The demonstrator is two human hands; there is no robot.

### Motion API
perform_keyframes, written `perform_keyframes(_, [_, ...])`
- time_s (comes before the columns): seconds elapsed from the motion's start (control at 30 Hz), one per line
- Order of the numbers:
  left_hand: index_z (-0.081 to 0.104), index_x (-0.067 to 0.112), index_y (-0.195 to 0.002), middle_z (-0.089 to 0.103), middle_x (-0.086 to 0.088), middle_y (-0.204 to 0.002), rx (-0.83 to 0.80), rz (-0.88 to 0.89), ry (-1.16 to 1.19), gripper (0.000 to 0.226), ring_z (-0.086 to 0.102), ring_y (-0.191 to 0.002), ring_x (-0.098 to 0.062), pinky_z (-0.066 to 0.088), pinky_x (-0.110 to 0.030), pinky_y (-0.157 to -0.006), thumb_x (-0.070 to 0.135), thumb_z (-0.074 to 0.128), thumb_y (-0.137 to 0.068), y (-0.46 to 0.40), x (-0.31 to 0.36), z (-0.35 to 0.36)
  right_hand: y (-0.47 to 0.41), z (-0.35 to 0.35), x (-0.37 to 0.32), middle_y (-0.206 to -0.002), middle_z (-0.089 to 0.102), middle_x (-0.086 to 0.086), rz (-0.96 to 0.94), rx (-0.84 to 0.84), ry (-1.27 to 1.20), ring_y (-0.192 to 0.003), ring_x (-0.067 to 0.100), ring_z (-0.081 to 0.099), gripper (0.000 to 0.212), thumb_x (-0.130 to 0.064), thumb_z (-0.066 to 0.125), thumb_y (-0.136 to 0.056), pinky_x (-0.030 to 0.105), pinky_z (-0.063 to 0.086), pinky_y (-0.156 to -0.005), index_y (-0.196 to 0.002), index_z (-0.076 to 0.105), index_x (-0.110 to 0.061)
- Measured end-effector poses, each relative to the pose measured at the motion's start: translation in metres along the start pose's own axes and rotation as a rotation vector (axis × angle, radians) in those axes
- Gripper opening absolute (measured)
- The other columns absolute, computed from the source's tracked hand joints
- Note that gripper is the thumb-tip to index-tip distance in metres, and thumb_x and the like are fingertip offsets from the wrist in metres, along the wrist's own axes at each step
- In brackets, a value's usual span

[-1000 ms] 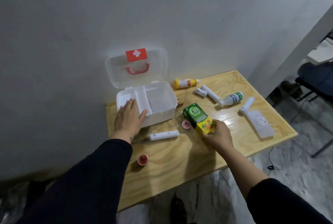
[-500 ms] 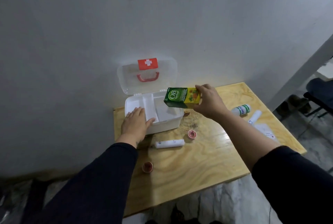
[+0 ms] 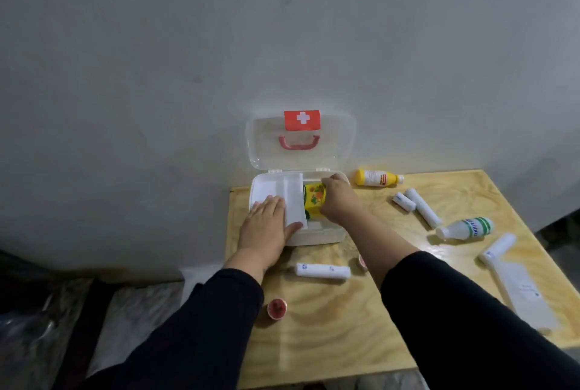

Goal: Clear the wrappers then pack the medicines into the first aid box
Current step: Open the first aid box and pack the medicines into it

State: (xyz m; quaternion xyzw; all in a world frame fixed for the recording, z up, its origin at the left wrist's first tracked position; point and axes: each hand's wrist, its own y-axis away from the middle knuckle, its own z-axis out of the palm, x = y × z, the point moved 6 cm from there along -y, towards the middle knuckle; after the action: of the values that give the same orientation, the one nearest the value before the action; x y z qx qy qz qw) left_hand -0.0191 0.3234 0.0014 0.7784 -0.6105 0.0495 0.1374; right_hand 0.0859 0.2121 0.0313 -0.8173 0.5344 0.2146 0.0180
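A white first aid box (image 3: 317, 234) stands open at the table's back left, its clear lid (image 3: 340, 144) with a red cross leaning on the wall. My left hand (image 3: 266, 226) lies flat, fingers spread, on the box's front left corner. My right hand (image 3: 337, 198) grips a green and yellow medicine carton (image 3: 314, 199) and holds it down inside the box's right compartment. Loose on the table lie a yellow bottle (image 3: 375, 177), a white bottle with green stripes (image 3: 467, 228), several white tubes (image 3: 323, 271) and two small red pots (image 3: 277, 309).
The plywood table (image 3: 329, 342) stands against a grey wall. A flat white packet (image 3: 524, 292) lies near its right edge, with a tube (image 3: 497, 248) touching its far end. Two more tubes (image 3: 422, 211) lie right of the box. Dark floor and plastic sheeting show at the left.
My right hand lifted the carton from the table, carried it over the box and lowered it into the right compartment. My left hand stayed on the box.
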Motion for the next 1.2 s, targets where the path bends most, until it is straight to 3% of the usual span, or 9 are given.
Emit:
perform_keyframes(0.3, [0.017, 0.010, -0.154, 0.016, -0.005, -0.163, -0.021, 0.004, -0.028, 0.074, 0.010, -0.151, -0.018, 0.006, -0.033, -0.123, 0.056, 0.030, -0.098, 0.001, 0.002, -0.002, -0.006, 0.013, 0.003, -0.139, 0.052, 0.011, 0.129, 0.054, -0.167, -0.124, 0.027, 0.053, 0.051, 0.000, 0.052, -0.090, 0.032, 0.046, -0.100, -0.139, 0.044, -0.008])
perform_keyframes(0.43, [0.024, 0.010, -0.152, 0.024, -0.005, -0.161, -0.068, 0.017, -0.028, 0.071, 0.016, -0.150, -0.020, 0.013, -0.036, -0.122, 0.056, 0.033, -0.097, -0.002, 0.001, -0.008, 0.007, -0.003, 0.006, -0.139, 0.055, 0.009, 0.043, 0.022, -0.188, -0.127, 0.024, 0.051, 0.049, -0.009, 0.060, -0.089, 0.031, 0.040, -0.106, -0.136, 0.050, -0.009])
perform_keyframes(0.63, [0.035, 0.011, -0.147, 0.035, -0.007, -0.155, -0.093, 0.067, -0.037, 0.060, 0.032, -0.143, -0.026, 0.027, -0.040, -0.115, 0.045, 0.041, -0.098, -0.010, 0.028, -0.040, 0.046, -0.044, 0.028, -0.135, 0.060, 0.006, 0.039, 0.102, -0.191, -0.124, 0.022, 0.055, 0.043, -0.019, 0.062, -0.088, 0.029, 0.041, -0.102, -0.130, 0.058, -0.013])
perform_keyframes(0.73, [0.041, 0.018, -0.143, 0.044, -0.003, -0.149, -0.127, 0.177, -0.040, 0.053, 0.043, -0.133, -0.027, 0.038, -0.040, -0.104, 0.044, 0.043, -0.096, -0.013, 0.061, -0.046, 0.073, -0.053, 0.055, -0.136, 0.059, 0.004, 0.123, 0.102, -0.190, -0.124, 0.021, 0.055, 0.046, -0.026, 0.063, -0.087, 0.030, 0.042, -0.102, -0.131, 0.056, -0.013])
perform_keyframes(0.83, [0.038, 0.023, -0.146, 0.038, 0.001, -0.154, -0.198, 0.256, -0.056, 0.054, 0.039, -0.139, -0.025, 0.038, -0.040, -0.108, 0.044, 0.042, -0.097, -0.008, 0.097, -0.038, 0.105, -0.062, 0.089, -0.144, 0.049, 0.005, 0.215, 0.105, -0.142, -0.129, 0.022, 0.050, 0.050, -0.032, 0.063, -0.087, 0.033, 0.039, -0.107, -0.134, 0.054, -0.016])
perform_keyframes(0.9, [0.046, 0.025, -0.140, 0.048, -0.001, -0.147, -0.219, 0.286, -0.044, 0.049, 0.046, -0.133, -0.025, 0.042, -0.040, -0.104, 0.043, 0.045, -0.095, -0.002, 0.121, -0.030, 0.128, -0.069, 0.113, -0.150, 0.043, 0.008, 0.260, 0.114, -0.112, -0.128, 0.026, 0.050, 0.049, -0.028, 0.062, -0.088, 0.032, 0.038, -0.104, -0.135, 0.052, -0.016])
perform_keyframes(1.0, [0.059, 0.025, -0.124, 0.062, -0.002, -0.129, -0.257, 0.331, -0.038, 0.038, 0.058, -0.117, -0.026, 0.049, -0.037, -0.090, 0.041, 0.048, -0.091, 0.002, 0.157, -0.018, 0.159, -0.076, 0.157, -0.137, 0.056, 0.014, 0.374, 0.137, -0.141, -0.122, 0.028, 0.053, 0.048, -0.025, 0.060, -0.089, 0.033, 0.042, -0.099, -0.134, 0.051, -0.011])
perform_keyframes(1.2, [0.047, 0.023, -0.142, 0.047, -0.002, -0.148, -0.301, 0.344, -0.046, 0.052, 0.046, -0.134, -0.025, 0.042, -0.039, -0.106, 0.042, 0.046, -0.094, 0.005, 0.219, 0.010, 0.197, -0.075, 0.250, -0.138, 0.055, 0.011, 0.537, 0.101, -0.138, -0.125, 0.028, 0.052, 0.055, -0.027, 0.061, -0.089, 0.033, 0.042, -0.100, -0.138, 0.046, -0.009])
